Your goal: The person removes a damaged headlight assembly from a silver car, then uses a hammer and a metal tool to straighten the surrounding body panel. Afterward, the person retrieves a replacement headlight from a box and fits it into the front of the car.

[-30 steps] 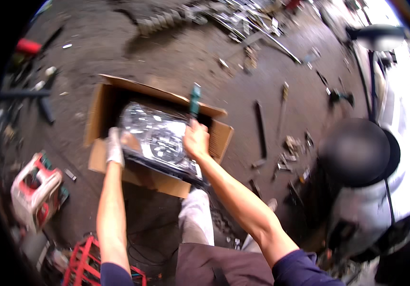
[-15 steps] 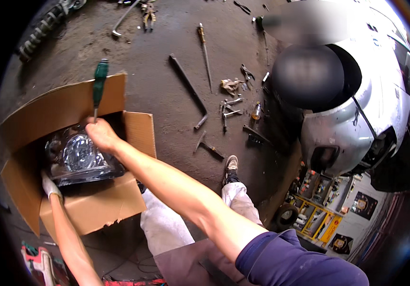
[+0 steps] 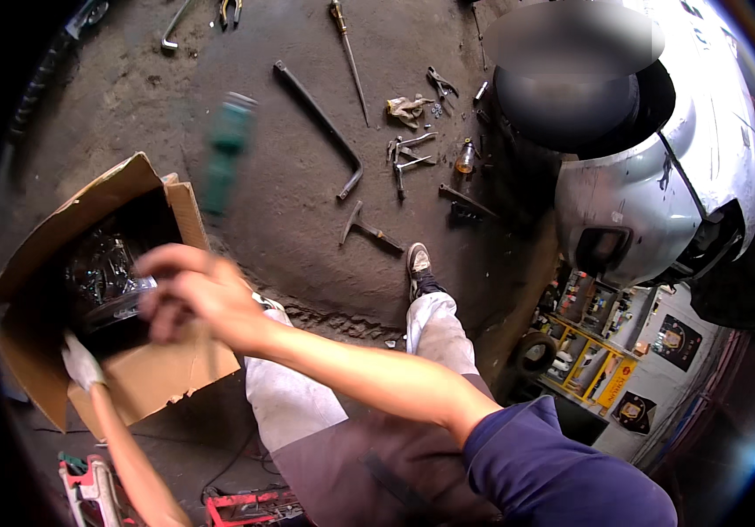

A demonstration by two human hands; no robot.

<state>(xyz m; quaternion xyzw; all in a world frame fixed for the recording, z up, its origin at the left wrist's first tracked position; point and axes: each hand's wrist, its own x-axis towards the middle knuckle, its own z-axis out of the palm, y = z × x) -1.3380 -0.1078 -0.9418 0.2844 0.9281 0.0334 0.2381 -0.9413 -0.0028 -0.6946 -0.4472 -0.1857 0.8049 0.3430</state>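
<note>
The headlight (image 3: 105, 281) sits deep in the open cardboard box (image 3: 158, 378) on the floor, toward the box's far wall. The left hand (image 3: 81, 362), gloved, has its grip closed on the box's near edge; the right hand (image 3: 193, 294) is blurred, so its grip cannot be told (the green-handled screwdriver (image 3: 226, 154) appears airborne above). A clean lift would want both hands under the lamp housing, clear of the lens.
</note>
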